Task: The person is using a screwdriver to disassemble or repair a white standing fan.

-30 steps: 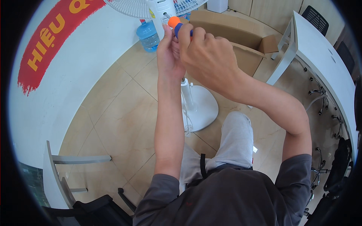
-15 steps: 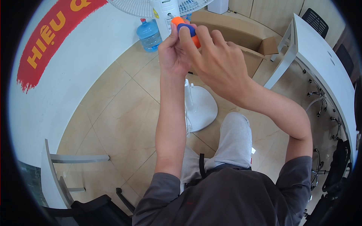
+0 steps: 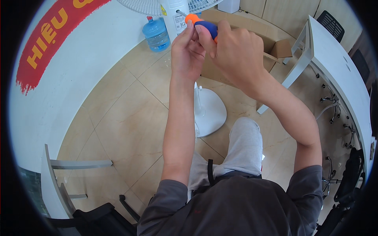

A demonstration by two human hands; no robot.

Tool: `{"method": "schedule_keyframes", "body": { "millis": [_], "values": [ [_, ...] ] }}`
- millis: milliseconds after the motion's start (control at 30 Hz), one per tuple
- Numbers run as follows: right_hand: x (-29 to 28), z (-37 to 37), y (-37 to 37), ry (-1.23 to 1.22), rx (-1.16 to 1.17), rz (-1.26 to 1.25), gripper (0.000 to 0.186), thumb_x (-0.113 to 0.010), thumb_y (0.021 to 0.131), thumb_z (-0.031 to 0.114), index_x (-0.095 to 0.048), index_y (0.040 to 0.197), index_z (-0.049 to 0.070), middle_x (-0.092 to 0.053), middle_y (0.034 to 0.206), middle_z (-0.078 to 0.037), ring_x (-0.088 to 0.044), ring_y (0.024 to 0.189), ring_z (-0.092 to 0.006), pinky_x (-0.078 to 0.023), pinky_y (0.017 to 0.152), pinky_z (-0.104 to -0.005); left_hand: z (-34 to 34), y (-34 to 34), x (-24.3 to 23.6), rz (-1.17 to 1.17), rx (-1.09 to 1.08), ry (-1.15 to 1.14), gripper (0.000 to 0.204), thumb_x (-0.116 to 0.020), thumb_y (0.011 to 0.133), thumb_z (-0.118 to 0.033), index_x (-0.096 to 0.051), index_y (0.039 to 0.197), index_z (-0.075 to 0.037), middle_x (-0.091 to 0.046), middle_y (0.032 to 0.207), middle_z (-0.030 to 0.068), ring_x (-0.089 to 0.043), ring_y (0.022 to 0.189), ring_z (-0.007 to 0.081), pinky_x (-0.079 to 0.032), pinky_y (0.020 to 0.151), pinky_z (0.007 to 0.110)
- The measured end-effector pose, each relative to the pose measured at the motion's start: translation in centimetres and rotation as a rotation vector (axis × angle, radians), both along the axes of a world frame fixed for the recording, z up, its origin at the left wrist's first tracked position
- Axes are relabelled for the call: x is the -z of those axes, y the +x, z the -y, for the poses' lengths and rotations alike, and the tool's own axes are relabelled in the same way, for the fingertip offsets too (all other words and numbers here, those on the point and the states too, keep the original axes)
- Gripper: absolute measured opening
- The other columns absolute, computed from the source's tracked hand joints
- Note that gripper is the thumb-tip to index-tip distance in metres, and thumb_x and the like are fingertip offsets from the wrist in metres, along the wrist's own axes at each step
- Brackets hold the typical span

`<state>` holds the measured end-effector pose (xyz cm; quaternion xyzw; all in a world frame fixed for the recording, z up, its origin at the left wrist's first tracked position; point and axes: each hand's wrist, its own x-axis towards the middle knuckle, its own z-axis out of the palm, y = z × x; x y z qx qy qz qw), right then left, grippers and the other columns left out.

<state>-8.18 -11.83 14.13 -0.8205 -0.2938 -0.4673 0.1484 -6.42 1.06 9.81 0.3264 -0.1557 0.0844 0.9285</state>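
A screwdriver [image 3: 207,28] with an orange and blue handle points up and left. Its metal shaft enters a round hole in the white housing of a standing fan [image 3: 171,19]. My right hand [image 3: 241,55] is closed around the rear of the handle, thumb along the blue part. At the orange front end, my left hand [image 3: 188,59] grips with thumb and fingertips, its other fingers curled below. The fan's wire guard [image 3: 202,5] is cut off by the top edge. Below my hands stands the fan's white base [image 3: 212,112]; my left forearm hides part of the pole.
Behind my hands lies an open cardboard box [image 3: 252,27]. A blue water bottle [image 3: 156,35] stands by the white wall at left. White desks [image 3: 334,51] with chairs line the right side. A black chair [image 3: 104,220] is at lower left.
My right hand has rolled on the handle, from extended fingers to a closed fist-like grip. Both hands and the screwdriver sit slightly farther right in view.
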Motion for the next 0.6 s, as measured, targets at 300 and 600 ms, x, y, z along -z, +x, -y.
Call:
{"method": "schedule_keyframes", "body": {
  "millis": [300,600],
  "values": [
    [1.1,1.8,-0.3,0.061,-0.147,0.178,0.03,-0.066,0.083,0.028,-0.05,0.077,0.003,-0.05,0.057,-0.006,-0.051,0.039,-0.02,-0.036,0.034,-0.0301,-2.1,1.4,1.0,0.025,-1.08,0.491,0.041,-0.067,0.084,-0.024,-0.053,0.111,0.004,-0.059,0.108,0.0121,-0.055,0.093,0.0149,-0.043,0.071,0.026],
    [2.6,0.9,0.6,0.235,-0.246,0.388,0.032,-0.071,0.076,0.026,-0.049,0.076,0.002,-0.047,0.058,-0.004,-0.048,0.04,-0.0187,-0.034,0.034,-0.0299,-4.7,6.7,5.0,0.182,-0.943,0.883,0.064,-0.082,0.068,-0.026,-0.045,0.112,0.002,-0.062,0.099,0.0116,-0.062,0.087,0.0171,-0.05,0.075,0.029]
  ]
}}
